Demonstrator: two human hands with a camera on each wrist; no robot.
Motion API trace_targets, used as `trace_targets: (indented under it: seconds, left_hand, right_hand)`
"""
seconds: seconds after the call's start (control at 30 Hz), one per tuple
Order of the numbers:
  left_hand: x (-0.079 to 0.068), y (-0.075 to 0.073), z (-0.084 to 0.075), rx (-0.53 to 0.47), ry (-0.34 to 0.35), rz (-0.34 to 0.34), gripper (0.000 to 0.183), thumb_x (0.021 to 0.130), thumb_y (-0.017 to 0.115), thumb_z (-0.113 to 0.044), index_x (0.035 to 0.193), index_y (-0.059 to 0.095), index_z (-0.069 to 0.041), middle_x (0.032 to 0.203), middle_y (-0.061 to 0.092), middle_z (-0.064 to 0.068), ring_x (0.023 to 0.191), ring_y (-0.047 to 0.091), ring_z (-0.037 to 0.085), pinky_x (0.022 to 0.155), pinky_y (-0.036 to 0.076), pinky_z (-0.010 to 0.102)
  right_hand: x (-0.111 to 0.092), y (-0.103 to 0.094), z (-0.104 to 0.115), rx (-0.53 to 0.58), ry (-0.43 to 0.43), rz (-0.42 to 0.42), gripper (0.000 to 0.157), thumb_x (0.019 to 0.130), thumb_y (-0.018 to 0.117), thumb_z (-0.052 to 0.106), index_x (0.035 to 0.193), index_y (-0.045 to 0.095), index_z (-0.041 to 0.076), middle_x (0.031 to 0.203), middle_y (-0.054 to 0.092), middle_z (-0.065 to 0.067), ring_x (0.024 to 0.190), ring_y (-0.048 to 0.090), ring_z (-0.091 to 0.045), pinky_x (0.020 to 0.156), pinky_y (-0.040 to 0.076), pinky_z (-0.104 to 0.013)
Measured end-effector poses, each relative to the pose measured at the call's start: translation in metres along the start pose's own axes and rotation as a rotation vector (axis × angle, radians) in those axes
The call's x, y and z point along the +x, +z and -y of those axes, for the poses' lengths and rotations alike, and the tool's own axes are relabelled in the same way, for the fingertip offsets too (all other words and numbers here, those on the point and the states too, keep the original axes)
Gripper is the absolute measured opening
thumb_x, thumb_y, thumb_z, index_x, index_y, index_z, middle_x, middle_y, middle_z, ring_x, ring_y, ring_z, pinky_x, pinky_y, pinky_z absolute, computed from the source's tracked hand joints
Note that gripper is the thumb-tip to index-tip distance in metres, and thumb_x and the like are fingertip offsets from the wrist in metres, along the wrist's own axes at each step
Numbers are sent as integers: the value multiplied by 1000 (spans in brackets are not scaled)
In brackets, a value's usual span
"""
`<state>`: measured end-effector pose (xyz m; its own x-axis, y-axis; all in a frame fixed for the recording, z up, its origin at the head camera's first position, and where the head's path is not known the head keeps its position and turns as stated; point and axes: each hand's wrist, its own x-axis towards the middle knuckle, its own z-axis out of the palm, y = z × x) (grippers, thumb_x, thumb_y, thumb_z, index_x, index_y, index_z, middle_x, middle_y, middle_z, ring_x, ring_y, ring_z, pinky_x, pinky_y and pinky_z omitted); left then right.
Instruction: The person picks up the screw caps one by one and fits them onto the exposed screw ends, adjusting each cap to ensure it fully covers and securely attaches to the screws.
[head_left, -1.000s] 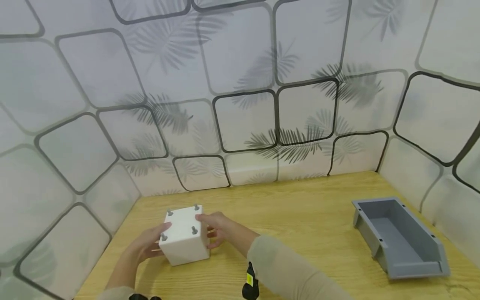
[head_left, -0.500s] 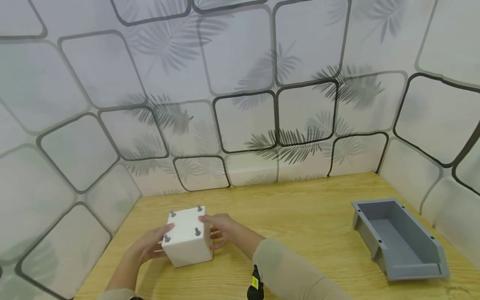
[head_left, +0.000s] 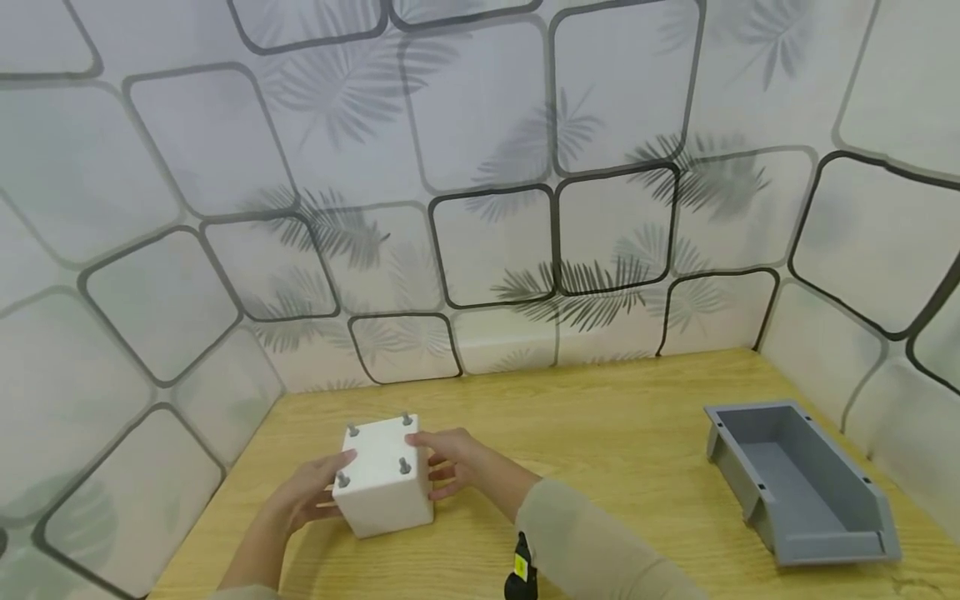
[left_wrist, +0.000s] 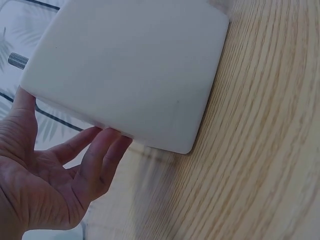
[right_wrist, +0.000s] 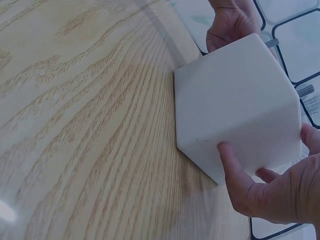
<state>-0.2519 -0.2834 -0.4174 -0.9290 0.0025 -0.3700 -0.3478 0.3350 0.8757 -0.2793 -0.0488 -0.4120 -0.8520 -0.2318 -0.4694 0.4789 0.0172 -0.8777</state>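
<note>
A white block [head_left: 381, 454] with tapered sides stands on the wooden table, several grey threaded bolts [head_left: 404, 466] sticking up near its top corners. My left hand [head_left: 303, 492] grips its left side, thumb at the top edge and fingers against the side face, as the left wrist view also shows for that hand [left_wrist: 60, 175]. On the opposite side my right hand [head_left: 453, 462] holds the block, thumb on top and fingers spread along the face. In the right wrist view the block's base [right_wrist: 187, 110] appears to rest on the wood. Its underside is hidden.
A grey open-front plastic bin [head_left: 802, 492] stands at the right of the table [head_left: 585, 442]. Patterned wall covering [head_left: 495, 242] encloses the table at the back and both sides. A black strap device with a yellow label [head_left: 521, 568] hangs at the right sleeve.
The white block has shifted slightly to the right on the table, with both hands moving along and keeping their hold. The grey bin has stayed put.
</note>
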Motion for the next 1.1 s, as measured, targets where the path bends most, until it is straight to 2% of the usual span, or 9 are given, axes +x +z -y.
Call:
trace_targets:
  seconds: [0.23,0.37,0.7,1.1]
  left_hand:
    - [2,5,-5,9,10,-11,87,90,52,-53,141,25,12,130,46,31,102,61,32,83,55,42]
    - [4,7,-10,18,21,-9,87,90,52,-54,142,26,11,130,47,30,104,61,33,82,55,41]
    - [-2,16,0,-26,16,-5,82,91,52,-50,140,28,11,125,50,30,95,63,27,79,56,42]
    - [0,20,-5,-16,8,-15,86,89,54,-54,140,29,9,123,50,28,97,62,29,78,56,41]
  right_hand:
    - [-3,-6,3,37,-23,-6,66,79,74,34,128,48,-2,111,56,-28,98,58,-41,69,57,-54]
    - [-3,-10,6,29,-32,-9,67,79,74,35,129,47,-2,110,57,-27,97,59,-40,68,57,-52]
    - [-6,-14,-4,6,-19,-6,67,78,75,35,128,48,-2,110,57,-26,94,60,-37,66,58,-49]
    - [-7,-20,-3,7,-33,-11,70,77,75,35,130,47,-2,109,58,-26,94,61,-37,66,58,-48]
